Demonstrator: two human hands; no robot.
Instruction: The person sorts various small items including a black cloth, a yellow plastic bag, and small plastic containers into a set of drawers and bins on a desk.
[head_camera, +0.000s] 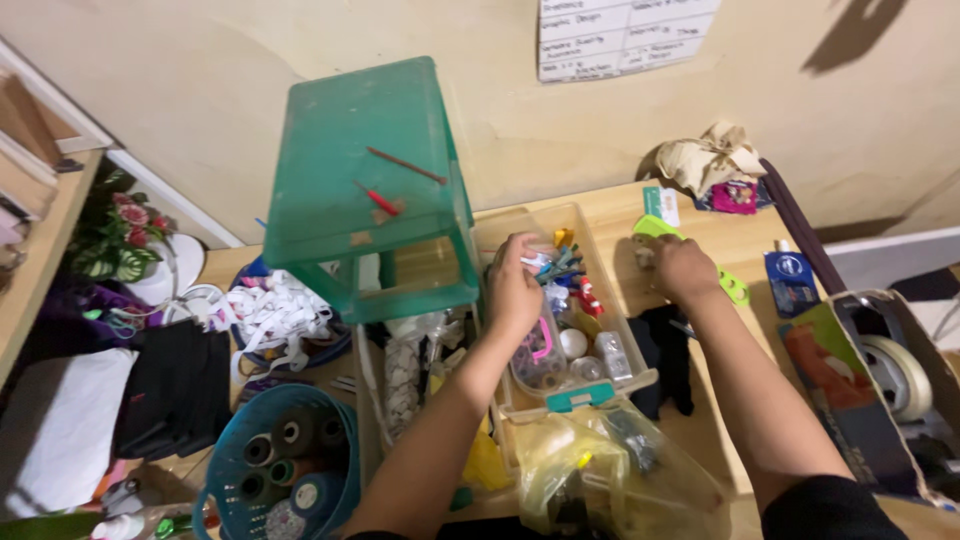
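On the wooden desk (610, 205), against the beige wall, left hand (513, 285) reaches into clear plastic organizer box (590, 235), fingers curled, pinching a small white piece among the clips (560, 265); exactly what the piece is, can't tell. Right hand (683, 268) rests on desk just right of the box, fingers curled down over a small pale item beside lime-green plastic pieces (655, 226); grip hidden under the knuckles, can't tell if it holds anything. Box sits mid-desk, its left edge tight against green plastic stool (365, 185), which stands on the desk with a red tool (378, 198) on top. Black cloth (668, 355) lies just right of box, under right forearm. Bare desk only in a narrow strip right of the right hand, up to blue packet (790, 275) and cardboard box with tape roll (895, 375) at the right edge, partly cut off. Near edge crowded: clear bag (600, 470) of yellow stuff covers the box's front corner. Left: teal basket of thread spools (275, 465), white ribbon pile (270, 310), black fabric (175, 385), all touching or overlapping. Crumpled beige cloth (710, 155) against the wall. Box contents small, mostly unreadable. Both arms cut off at bottom frame.
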